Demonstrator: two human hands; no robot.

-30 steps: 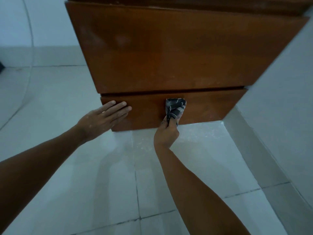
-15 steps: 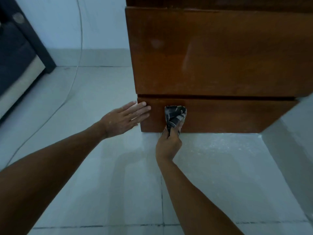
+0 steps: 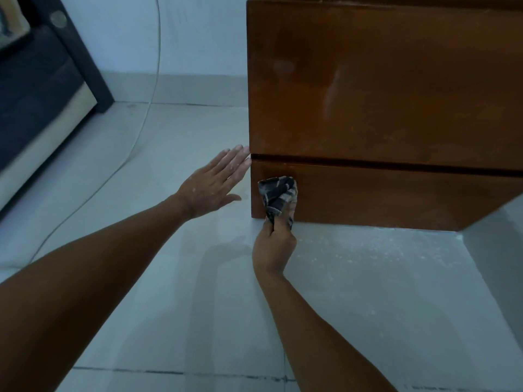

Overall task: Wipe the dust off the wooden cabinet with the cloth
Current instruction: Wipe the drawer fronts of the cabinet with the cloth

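The wooden cabinet (image 3: 382,89) is glossy brown and fills the upper right; a dark gap splits its tall upper panel from a low bottom panel (image 3: 396,193). My right hand (image 3: 276,244) grips a dark cloth with pale stripes (image 3: 277,193) and presses it against the bottom panel's left end, just above the floor. My left hand (image 3: 215,185) is flat with fingers spread, its fingertips touching the cabinet's left edge at the level of the gap.
Pale floor tiles (image 3: 175,306) stretch below, with white dust specks in front of the cabinet. A dark piece of furniture (image 3: 42,80) stands at the far left. A thin cable (image 3: 147,108) runs down the wall and across the floor. A white wall (image 3: 503,264) rises at right.
The cloth and my right hand have slid left along the bottom panel to its left end. My left hand has come off the panel's front to the cabinet's left edge. The view has swung left.
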